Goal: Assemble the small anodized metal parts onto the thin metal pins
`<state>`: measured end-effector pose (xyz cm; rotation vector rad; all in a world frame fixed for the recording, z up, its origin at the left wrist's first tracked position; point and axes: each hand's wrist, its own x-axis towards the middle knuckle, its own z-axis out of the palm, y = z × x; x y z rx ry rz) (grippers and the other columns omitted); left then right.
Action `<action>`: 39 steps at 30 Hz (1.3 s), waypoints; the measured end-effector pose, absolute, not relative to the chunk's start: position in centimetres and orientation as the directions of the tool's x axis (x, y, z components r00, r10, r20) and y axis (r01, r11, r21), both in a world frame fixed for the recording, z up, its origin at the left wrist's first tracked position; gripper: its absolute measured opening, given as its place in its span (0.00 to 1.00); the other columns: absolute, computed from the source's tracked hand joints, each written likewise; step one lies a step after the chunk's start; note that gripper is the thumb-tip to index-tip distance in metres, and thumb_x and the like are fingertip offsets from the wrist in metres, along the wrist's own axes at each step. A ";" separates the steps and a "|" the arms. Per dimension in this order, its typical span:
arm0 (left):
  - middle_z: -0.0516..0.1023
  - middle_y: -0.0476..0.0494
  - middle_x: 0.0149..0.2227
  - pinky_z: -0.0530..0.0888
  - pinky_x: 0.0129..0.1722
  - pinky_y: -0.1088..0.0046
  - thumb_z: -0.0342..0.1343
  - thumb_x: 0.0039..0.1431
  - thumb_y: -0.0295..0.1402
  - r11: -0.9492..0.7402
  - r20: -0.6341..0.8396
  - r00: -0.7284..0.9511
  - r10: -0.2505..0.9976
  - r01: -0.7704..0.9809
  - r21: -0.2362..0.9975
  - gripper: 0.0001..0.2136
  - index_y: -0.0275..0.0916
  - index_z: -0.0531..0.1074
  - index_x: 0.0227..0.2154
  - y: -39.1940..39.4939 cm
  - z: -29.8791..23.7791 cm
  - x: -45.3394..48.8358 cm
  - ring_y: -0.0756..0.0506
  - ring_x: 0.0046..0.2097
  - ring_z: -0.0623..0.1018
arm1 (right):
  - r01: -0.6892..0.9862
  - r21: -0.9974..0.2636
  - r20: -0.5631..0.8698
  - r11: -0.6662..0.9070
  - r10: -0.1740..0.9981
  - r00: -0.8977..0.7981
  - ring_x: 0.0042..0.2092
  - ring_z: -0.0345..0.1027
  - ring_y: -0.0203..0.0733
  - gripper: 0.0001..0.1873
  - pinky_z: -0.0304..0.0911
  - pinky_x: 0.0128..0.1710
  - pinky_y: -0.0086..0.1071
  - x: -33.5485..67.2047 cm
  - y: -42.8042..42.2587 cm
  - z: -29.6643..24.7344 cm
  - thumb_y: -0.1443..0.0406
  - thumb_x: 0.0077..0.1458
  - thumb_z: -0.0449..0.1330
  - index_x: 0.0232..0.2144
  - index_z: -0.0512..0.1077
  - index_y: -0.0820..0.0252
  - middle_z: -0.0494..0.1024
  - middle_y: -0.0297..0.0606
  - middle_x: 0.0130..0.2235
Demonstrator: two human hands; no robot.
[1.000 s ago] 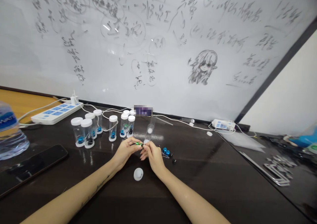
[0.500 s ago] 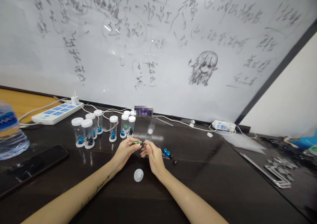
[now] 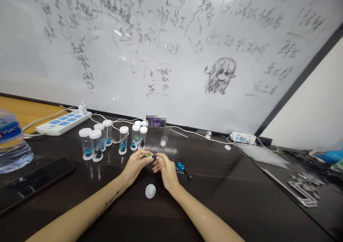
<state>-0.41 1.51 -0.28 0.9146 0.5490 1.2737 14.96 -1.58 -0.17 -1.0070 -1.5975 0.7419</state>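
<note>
My left hand (image 3: 136,166) pinches a small green piece (image 3: 149,155) between thumb and fingers. Fingertip to fingertip with it, my right hand (image 3: 167,170) is closed on a small black piece (image 3: 154,157) that meets the green one; whether they are joined I cannot tell. Small shiny blue pieces (image 3: 180,166) lie just right of my right hand, with a black piece (image 3: 189,177) beside them. Below my hands sits a round white cap (image 3: 150,191). A clear tube (image 3: 162,144) lies behind them, partly hidden by my fingers.
Several clear tubes with white caps (image 3: 123,140) stand at the left, holding blue, green or black pieces. A phone (image 3: 37,179), a water bottle (image 3: 12,142) and a power strip (image 3: 63,123) are farther left. Bent metal rods (image 3: 292,188) lie at the right. A whiteboard (image 3: 182,74) rises behind.
The view has shifted slightly. Both hands stay together at the same spot, still pinching the small green and black pieces, with hardly any finger movement.
</note>
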 end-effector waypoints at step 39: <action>0.79 0.47 0.34 0.73 0.44 0.72 0.66 0.44 0.24 0.026 0.142 0.242 0.960 -0.580 0.814 0.10 0.36 0.73 0.31 1.4 -0.1 -0.4 0.49 0.38 0.78 | 0.311 -0.848 0.425 0.429 0.901 -0.082 0.24 0.70 0.33 0.19 0.69 0.21 0.26 14.9 -1.6 -0.1 0.54 0.64 0.43 0.44 0.66 0.60 0.70 0.37 0.33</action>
